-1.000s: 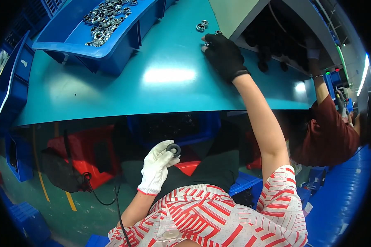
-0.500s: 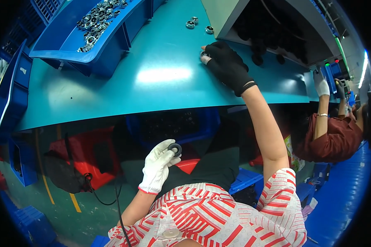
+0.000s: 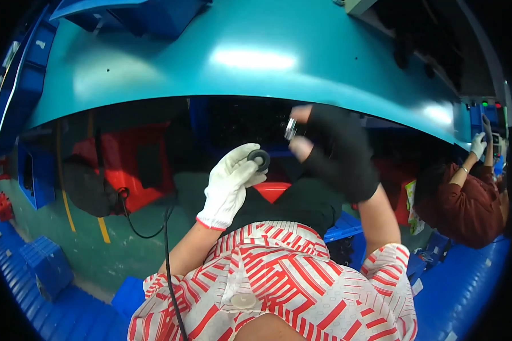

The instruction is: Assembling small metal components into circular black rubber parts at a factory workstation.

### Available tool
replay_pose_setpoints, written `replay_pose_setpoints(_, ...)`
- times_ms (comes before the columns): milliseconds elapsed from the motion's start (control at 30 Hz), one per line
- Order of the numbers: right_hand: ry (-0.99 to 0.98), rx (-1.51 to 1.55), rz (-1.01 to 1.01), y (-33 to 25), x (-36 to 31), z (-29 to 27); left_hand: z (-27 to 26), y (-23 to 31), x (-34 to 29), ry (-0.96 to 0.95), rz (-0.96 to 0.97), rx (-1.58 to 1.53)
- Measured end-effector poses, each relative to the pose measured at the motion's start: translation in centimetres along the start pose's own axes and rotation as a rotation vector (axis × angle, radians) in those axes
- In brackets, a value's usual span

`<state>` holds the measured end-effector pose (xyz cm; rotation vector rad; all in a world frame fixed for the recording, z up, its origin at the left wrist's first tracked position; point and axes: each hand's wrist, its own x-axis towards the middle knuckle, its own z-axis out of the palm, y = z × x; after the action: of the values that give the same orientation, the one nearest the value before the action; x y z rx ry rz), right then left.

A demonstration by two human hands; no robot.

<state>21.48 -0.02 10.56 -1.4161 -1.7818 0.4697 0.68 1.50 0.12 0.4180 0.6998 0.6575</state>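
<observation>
Two parts in hand right now, one per hand; the left hand (image 3: 228, 190), in a white glove, has its fingertips pinched on a small black ring (image 3: 259, 159), holding it up just below the near edge of the teal table (image 3: 153, 74); the right hand (image 3: 335, 150), in a black fingerless glove, has thumb and finger closed on a small shiny metal piece (image 3: 290, 129), a bit further right and higher than the ring; the two parts are near each other but not touching yet, so my read is both pieces are picked up and the joining bit is what's left; can't tell the exact shape of the metal piece, it's too small.

Counting the rest: one black ring, one metal piece, one blue bin (image 3: 148, 14) at the far left of the table, one red crate (image 3: 136, 165) under the table on the left, one black cable (image 3: 168, 256) trailing down over the striped shirt (image 3: 279, 284); one other person (image 3: 466, 199) in a dark red top sits at the far right, one white-gloved hand raised to a machine there.
</observation>
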Motion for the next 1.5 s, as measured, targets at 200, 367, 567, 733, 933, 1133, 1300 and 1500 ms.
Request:
replay_pose_setpoints(200,-0.062,0.119,0.247,0.9,-6.3,6.1,0.2,-1.2,-0.1,-0.004,0.012,-0.054)
replay_pose_setpoints(367,-0.059,-0.062,0.197,1.4,-6.9,7.2,0.3,-1.3,-0.5,0.043,0.066,0.127)
replay_pose_setpoints(567,0.044,-0.055,0.121,2.4,-8.3,6.9,4.1,-1.2,0.3,0.118,0.104,0.350)
replay_pose_setpoints(733,-0.011,0.490,0.282,4.3,-7.7,11.0,2.7,0.0,-0.2,0.134,0.288,0.580)
replay_pose_setpoints(933,-0.218,0.190,0.388,3.4,-8.0,7.1,2.7,-2.2,-0.1,0.068,0.222,0.648)
replay_pose_setpoints(1133,-0.159,-0.102,0.330,3.1,-7.9,8.9,0.0,-1.7,1.1,0.055,0.279,0.960)
replay_pose_setpoints(1300,-0.133,-0.043,0.326,4.1,-7.7,10.0,-0.9,-2.0,1.7,0.047,0.350,0.996)
replay_pose_setpoints(1500,-0.158,0.073,0.460,4.0,-7.3,9.2,-2.6,-3.8,3.0,0.066,0.429,0.938)
